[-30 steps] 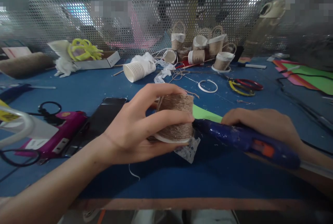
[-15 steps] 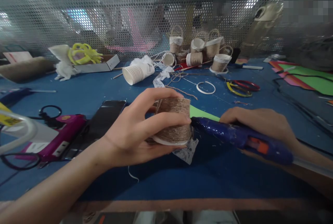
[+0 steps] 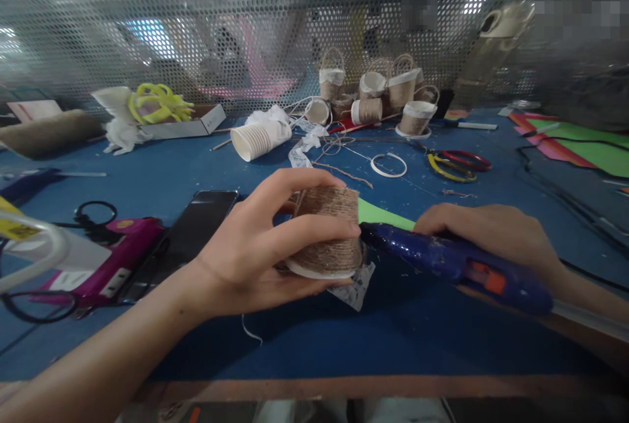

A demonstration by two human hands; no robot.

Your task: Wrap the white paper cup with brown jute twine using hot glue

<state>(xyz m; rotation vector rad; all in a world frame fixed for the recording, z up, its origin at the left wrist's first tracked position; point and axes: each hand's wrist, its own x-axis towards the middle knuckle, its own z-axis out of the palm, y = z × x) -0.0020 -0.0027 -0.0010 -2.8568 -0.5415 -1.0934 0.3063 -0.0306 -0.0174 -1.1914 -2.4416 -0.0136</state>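
My left hand is wrapped round a small cup covered in brown twine, tipped on its side above the table. A white rim shows along the cup's lower edge. My right hand grips a blue glue gun with an orange part in its body. The gun's dark nozzle meets the cup's right side, beside my left fingertip. Beneath the cup hangs or lies a scrap of white lace; which of the two I cannot tell. Behind the nozzle lies a piece of green paper.
Several twine-wrapped baskets stand at the back, near stacked paper cups and a white ring. Scissors lie right of them. On the left are a phone, a magenta power strip and another glue gun.
Almost nothing differs. The cup has tilted very slightly in my left hand, while the glue gun's nozzle stays at its right side.
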